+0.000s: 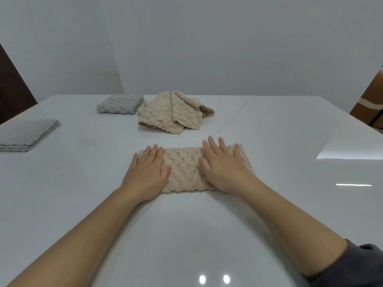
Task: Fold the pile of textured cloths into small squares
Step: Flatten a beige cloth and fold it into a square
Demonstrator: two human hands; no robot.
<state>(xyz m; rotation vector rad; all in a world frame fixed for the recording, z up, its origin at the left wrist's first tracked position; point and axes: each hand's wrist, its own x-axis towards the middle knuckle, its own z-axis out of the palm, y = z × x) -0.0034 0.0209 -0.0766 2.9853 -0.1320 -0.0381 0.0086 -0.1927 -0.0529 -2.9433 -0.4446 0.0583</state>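
Observation:
A beige textured cloth [185, 168], folded into a long strip, lies flat on the white table [83, 204] in front of me. My left hand [148, 170] presses flat on its left end with straight fingers. My right hand [222, 164] presses flat on its right part, fingers spread. Behind it sits a loose pile of beige textured cloths [174, 112], rumpled and partly folded over.
A folded grey cloth [121, 104] lies at the back, left of the beige pile. Another folded grey cloth stack [27, 134] sits near the table's left edge. A wooden piece of furniture [371, 100] stands past the right edge.

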